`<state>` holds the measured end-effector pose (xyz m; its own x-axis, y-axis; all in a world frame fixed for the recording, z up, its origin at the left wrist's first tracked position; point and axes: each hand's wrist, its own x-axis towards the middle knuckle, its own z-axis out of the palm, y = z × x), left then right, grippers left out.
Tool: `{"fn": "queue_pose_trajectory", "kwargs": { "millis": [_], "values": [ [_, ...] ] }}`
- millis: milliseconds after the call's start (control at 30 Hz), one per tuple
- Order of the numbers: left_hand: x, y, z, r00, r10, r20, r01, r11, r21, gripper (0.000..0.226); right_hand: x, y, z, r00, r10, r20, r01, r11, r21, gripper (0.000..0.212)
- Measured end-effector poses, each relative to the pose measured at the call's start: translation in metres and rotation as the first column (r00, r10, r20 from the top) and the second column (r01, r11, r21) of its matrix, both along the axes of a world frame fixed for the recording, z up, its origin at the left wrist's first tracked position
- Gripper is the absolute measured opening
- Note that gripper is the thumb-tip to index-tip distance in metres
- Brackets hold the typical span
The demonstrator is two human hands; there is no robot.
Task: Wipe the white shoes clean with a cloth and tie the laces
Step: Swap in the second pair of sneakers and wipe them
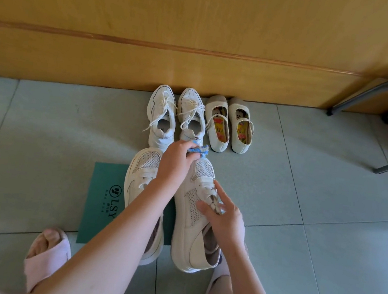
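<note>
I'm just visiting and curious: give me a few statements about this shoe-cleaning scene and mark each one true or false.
1. The left hand grips a blue cloth at the toe end of the near white shoes. True.
2. Those shoes sit on a red mat. False: the mat is green with printed letters.
3. Two more pairs stand by the wall. True: laced sneakers and strap shoes.
4. The right hand also holds the cloth. False: it rests on one shoe's laces.
</note>
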<state>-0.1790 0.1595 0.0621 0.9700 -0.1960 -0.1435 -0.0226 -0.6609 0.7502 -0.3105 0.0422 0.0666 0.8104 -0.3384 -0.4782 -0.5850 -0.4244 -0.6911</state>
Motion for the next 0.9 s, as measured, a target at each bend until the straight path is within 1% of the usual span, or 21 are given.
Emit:
{"fn": "queue_pose_trajectory", "kwargs": {
  "millis": [167,367,467,600,767,900],
  "values": [
    [-0.021,-0.001,-0.001,0.989,0.114,0.092,-0.111,0.993,-0.027,0.029,-0.001,-0.003,0.000,1.000,-0.006,0.004,0.006,1.000,0.025,0.066],
    [-0.048,-0.005,0.000,0.971,0.216,0.106,-0.218,0.976,0.010,0.026,0.002,-0.005,0.004,1.000,0.005,-0.014,-0.004,0.999,0.034,0.067],
    [-0.071,-0.003,-0.001,0.957,0.272,0.100,-0.277,0.960,0.037,0.025,0.003,-0.004,0.004,0.999,0.024,-0.022,-0.024,1.000,0.013,0.066],
    [-0.089,-0.003,0.003,0.952,0.297,0.074,-0.301,0.952,0.047,0.024,0.003,-0.004,0.004,1.000,0.028,-0.005,-0.028,1.000,0.012,0.065],
    [-0.113,-0.003,0.006,0.962,0.264,0.072,-0.265,0.964,0.014,0.020,0.001,-0.009,-0.001,1.000,-0.010,0.021,0.008,0.996,0.092,0.064],
    [-0.139,0.001,0.004,0.956,0.288,0.055,-0.290,0.957,0.018,0.018,0.001,-0.009,-0.001,1.000,0.000,0.030,-0.003,0.996,0.095,0.067]
  ]
}}
